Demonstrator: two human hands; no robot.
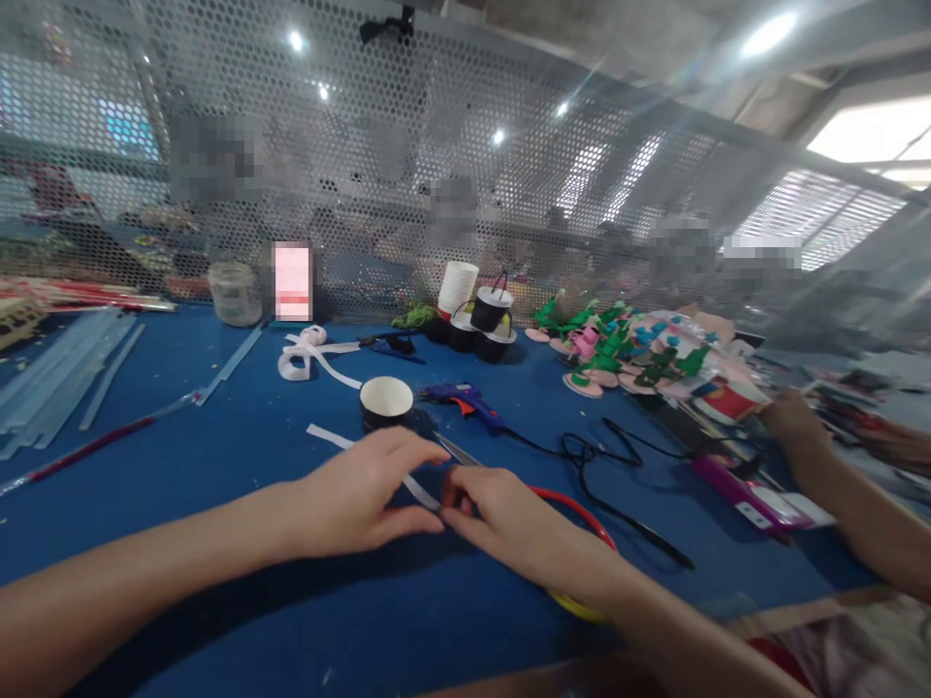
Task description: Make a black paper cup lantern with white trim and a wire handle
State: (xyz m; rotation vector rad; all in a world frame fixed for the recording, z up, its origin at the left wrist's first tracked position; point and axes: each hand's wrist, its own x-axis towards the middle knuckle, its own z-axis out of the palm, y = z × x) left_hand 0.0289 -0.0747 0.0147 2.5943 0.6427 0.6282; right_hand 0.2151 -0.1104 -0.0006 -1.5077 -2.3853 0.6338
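My left hand and my right hand meet over the blue table. Both pinch a thin white ribbon strip that runs from the left toward my fingers. Scissor blades poke out just behind my right hand. A red and yellow scissor handle loop lies under my right wrist. A black paper cup with a white inside stands just behind my left hand. A blue glue gun lies beside the cup, its black cord trailing right.
A white ribbon roll, stacked cups and black cups sit farther back. Green and pink craft pieces fill the right. Glue sticks lie at left. Another person's arm reaches in from the right, near a purple tool. A mesh screen stands behind.
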